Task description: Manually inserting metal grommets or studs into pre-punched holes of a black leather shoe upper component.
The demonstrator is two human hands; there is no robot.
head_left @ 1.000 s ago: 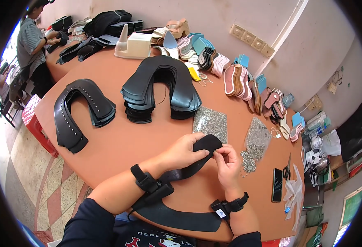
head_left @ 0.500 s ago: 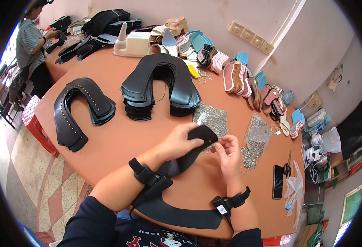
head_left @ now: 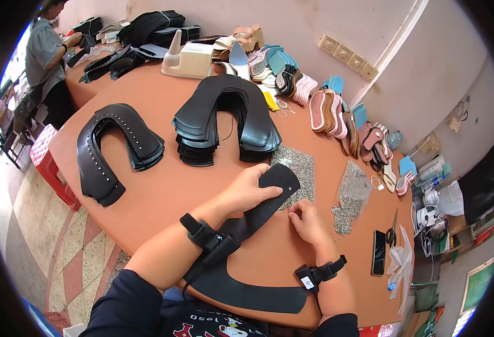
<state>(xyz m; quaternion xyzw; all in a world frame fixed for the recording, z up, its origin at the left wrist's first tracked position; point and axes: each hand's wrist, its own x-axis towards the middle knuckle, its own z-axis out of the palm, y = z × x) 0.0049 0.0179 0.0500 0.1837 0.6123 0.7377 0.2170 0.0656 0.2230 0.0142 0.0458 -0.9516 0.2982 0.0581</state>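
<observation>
My left hand (head_left: 252, 191) grips one end of a black U-shaped leather-like piece (head_left: 258, 296), thumb on top. That raised end shows a single small silver stud (head_left: 290, 189); the rest of the piece curves down to the table's near edge. My right hand (head_left: 310, 222) is apart from the piece, to its right, with fingers curled and pressed together; what they hold, if anything, cannot be made out. Just beyond both hands lies a clear bag of silver studs (head_left: 300, 163). To the right, loose studs (head_left: 342, 219) spill from a second clear bag (head_left: 354, 184).
A stack of black U-shaped pieces (head_left: 224, 101) stands farther back, with studded pieces (head_left: 117, 121) at left. A phone (head_left: 378, 253) and scissors (head_left: 392, 233) lie right. Insoles (head_left: 328, 112) line the wall. Another person (head_left: 47, 53) works far left.
My right hand has drawn away from the raised end of the black piece, slightly down toward me. My left hand has tilted that end, so its stud shows more plainly.
</observation>
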